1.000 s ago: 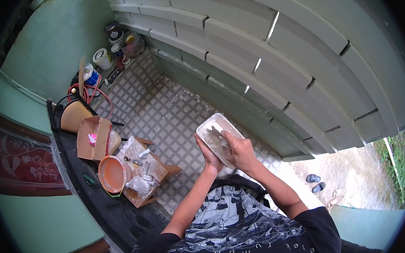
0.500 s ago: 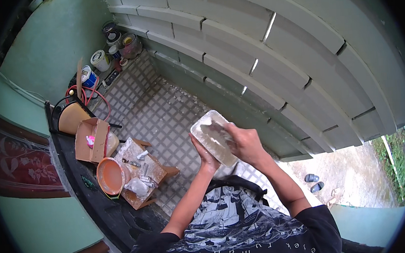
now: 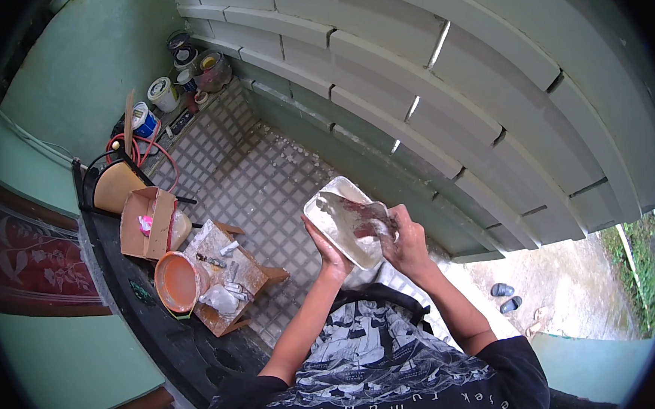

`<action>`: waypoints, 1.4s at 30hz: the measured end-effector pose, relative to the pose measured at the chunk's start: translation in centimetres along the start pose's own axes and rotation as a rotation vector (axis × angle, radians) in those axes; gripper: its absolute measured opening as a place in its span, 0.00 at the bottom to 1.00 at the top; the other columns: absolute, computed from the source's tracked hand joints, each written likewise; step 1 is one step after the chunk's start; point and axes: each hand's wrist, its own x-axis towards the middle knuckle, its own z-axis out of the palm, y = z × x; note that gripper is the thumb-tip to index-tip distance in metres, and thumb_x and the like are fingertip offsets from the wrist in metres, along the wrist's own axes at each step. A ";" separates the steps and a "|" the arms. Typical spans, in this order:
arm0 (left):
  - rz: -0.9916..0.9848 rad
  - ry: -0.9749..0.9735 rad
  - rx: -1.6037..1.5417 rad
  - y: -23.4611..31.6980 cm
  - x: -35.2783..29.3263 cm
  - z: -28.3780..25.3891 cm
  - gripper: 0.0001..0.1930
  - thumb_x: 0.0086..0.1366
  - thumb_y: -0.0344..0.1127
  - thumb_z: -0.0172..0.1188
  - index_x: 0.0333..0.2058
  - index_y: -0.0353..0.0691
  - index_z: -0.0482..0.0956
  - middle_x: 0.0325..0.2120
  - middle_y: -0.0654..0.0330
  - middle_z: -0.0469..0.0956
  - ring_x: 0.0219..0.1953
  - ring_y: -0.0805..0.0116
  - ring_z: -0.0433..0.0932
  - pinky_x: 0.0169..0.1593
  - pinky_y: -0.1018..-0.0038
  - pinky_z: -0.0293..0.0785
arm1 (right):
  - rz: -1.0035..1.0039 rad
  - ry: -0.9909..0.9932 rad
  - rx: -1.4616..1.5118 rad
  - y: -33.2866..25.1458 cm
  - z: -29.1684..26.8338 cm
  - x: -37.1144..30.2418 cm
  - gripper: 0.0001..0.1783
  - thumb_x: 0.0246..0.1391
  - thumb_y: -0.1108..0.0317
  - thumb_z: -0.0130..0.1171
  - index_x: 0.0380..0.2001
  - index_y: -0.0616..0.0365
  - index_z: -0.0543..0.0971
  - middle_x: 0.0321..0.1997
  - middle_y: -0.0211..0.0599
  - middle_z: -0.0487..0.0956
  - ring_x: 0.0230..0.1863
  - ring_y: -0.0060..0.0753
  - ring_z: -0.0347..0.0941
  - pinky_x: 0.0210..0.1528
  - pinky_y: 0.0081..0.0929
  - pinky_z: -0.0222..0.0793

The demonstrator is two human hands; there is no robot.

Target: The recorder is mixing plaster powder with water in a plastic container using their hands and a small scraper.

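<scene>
A white rectangular tub [image 3: 332,236] with pale putty inside rests on the palm of my left hand [image 3: 329,253], whose fingers wrap round its left side. Over the tub I hold a wide, flat putty scraper [image 3: 353,212] in my right hand [image 3: 407,243]. Its grey, smeared blade lies tilted across the inside of the tub. The handle is mostly hidden by my fingers.
To the left, a putty-stained wooden stool [image 3: 253,273] carries tools and a plastic bag [image 3: 221,299]. Beside it are an orange bucket [image 3: 178,282], a cardboard box [image 3: 143,229] and a chair [image 3: 116,189]. Paint pails [image 3: 162,95] line the far corner; a slatted wall [image 3: 409,72] rises ahead.
My right hand has shifted slightly right and down and turned, so more of the scraper's blade shows over the tub. My left hand keeps hold of the tub, nearly still.
</scene>
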 end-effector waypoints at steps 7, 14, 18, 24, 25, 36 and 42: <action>0.005 -0.016 -0.019 -0.2 -0.4 0.6 0.43 0.57 0.76 0.31 0.59 0.48 0.63 0.55 0.59 0.67 0.55 0.57 0.68 0.57 0.57 0.66 | 0.117 -0.013 -0.097 -0.8 -1.6 0.6 0.15 0.36 0.80 0.61 0.32 0.61 0.71 0.21 0.43 0.72 0.20 0.40 0.70 0.25 0.28 0.66; 0.094 0.127 0.172 -1.0 -0.3 -0.8 0.44 0.59 0.76 0.28 0.60 0.45 0.59 0.55 0.59 0.65 0.55 0.59 0.67 0.57 0.62 0.66 | -0.355 -0.245 -0.372 -1.6 0.0 -1.2 0.13 0.35 0.75 0.62 0.31 0.56 0.78 0.35 0.37 0.80 0.34 0.39 0.78 0.34 0.32 0.74; 0.076 0.053 0.079 -0.9 -0.8 -0.5 0.43 0.60 0.74 0.28 0.60 0.45 0.59 0.54 0.59 0.65 0.55 0.59 0.67 0.57 0.62 0.66 | -0.321 -0.408 -0.323 -1.8 0.0 -0.9 0.14 0.35 0.74 0.62 0.32 0.57 0.78 0.29 0.39 0.79 0.29 0.41 0.77 0.31 0.34 0.73; 0.058 0.111 0.172 -0.9 -0.7 -1.0 0.44 0.58 0.76 0.28 0.60 0.46 0.59 0.55 0.59 0.65 0.55 0.58 0.68 0.57 0.61 0.66 | -0.209 -0.385 -0.120 -1.5 -2.8 1.2 0.16 0.33 0.77 0.61 0.32 0.58 0.77 0.26 0.42 0.78 0.28 0.46 0.76 0.30 0.35 0.72; 0.055 0.112 0.178 -0.9 -0.7 -0.7 0.44 0.58 0.76 0.29 0.60 0.47 0.59 0.55 0.59 0.65 0.55 0.58 0.67 0.57 0.61 0.65 | -0.163 -0.360 -0.053 -1.6 -3.2 1.6 0.14 0.34 0.80 0.59 0.31 0.60 0.77 0.26 0.43 0.78 0.29 0.44 0.77 0.31 0.32 0.73; 0.018 0.123 0.149 -0.6 -1.3 0.6 0.44 0.56 0.77 0.32 0.59 0.49 0.61 0.54 0.60 0.67 0.54 0.59 0.68 0.57 0.62 0.65 | -0.012 -0.057 0.011 -3.4 -3.4 1.4 0.14 0.37 0.82 0.59 0.32 0.63 0.76 0.25 0.44 0.77 0.27 0.43 0.77 0.30 0.28 0.72; 0.027 0.077 0.131 -0.7 -1.1 -0.6 0.44 0.56 0.77 0.33 0.60 0.50 0.60 0.55 0.61 0.65 0.55 0.60 0.67 0.58 0.62 0.65 | -0.008 -0.073 0.029 -2.8 -2.6 1.1 0.15 0.38 0.83 0.60 0.34 0.62 0.76 0.27 0.43 0.77 0.26 0.37 0.77 0.29 0.26 0.72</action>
